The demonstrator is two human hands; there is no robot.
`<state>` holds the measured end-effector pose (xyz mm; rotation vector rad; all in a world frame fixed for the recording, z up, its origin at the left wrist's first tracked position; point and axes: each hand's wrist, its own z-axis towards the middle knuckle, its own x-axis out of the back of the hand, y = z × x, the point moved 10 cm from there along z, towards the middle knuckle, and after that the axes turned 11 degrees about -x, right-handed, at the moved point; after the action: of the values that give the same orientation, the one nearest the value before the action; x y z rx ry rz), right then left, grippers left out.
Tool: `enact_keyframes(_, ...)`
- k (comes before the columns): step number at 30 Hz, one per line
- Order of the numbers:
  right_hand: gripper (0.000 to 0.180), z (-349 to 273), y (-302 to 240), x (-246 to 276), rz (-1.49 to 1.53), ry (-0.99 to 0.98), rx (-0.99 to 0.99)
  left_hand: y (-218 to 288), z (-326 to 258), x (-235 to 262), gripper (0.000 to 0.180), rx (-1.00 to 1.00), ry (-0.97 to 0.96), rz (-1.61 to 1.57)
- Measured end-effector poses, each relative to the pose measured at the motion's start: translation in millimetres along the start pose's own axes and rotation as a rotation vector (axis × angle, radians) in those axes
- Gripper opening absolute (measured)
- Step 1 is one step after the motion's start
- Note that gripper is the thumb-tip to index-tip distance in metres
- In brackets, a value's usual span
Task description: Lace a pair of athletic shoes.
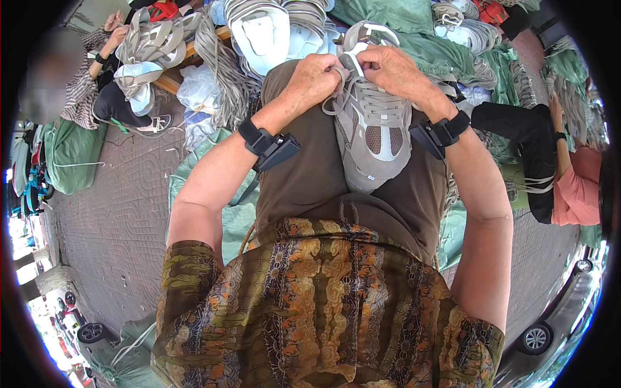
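A grey sneaker upper with white panels and mesh at the toe lies on my lap, toe toward me, its laces threaded across the front. My left hand is closed at the left of the collar, pinching a grey shoelace that loops down beside the upper. At the top of the tongue, my right hand is closed with thumb and fingers together beside the top eyelets. What its fingertips hold is partly hidden. Both wrists wear black strapped devices.
Stacks of grey and white shoe uppers lie ahead, with hanging grey laces and green sacks. Other people sit at left and right, one in a pink top. A green bundle stands on the brick paving; a car is at lower right.
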<state>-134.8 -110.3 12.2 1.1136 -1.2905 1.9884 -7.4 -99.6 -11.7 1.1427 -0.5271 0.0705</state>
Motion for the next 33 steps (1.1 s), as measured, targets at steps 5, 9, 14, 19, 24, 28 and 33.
enact_keyframes(5,0.023,4.6,-9.5,-11.3,0.088,-0.277,0.002,-6.5,8.4,-5.7,0.018,-0.001,0.025,-0.036)
enact_keyframes(9,0.021,1.7,1.0,-6.8,0.128,-0.205,0.115,6.3,15.7,-9.7,0.018,-0.120,0.025,0.077)
enact_keyframes(14,0.016,2.8,-6.3,-2.9,0.057,-0.237,0.080,17.2,5.5,-4.0,0.017,-0.117,-0.011,0.049)
enact_keyframes(19,0.014,1.3,-8.1,22.3,-0.101,-0.115,0.286,36.8,0.9,8.4,0.010,-0.213,0.062,-0.059)
enact_keyframes(24,0.015,-13.6,2.0,80.7,-0.362,-0.078,0.285,62.4,3.6,12.8,0.008,-0.288,-0.001,-0.151)
enact_keyframes(28,0.015,-38.7,68.4,132.3,-0.436,0.019,0.125,55.2,3.0,-0.8,0.005,-0.300,-0.153,-0.186)
enact_keyframes(33,0.017,-74.5,158.1,175.2,-0.296,0.023,-0.261,62.2,4.0,-14.0,0.006,-0.328,-0.200,-0.045)
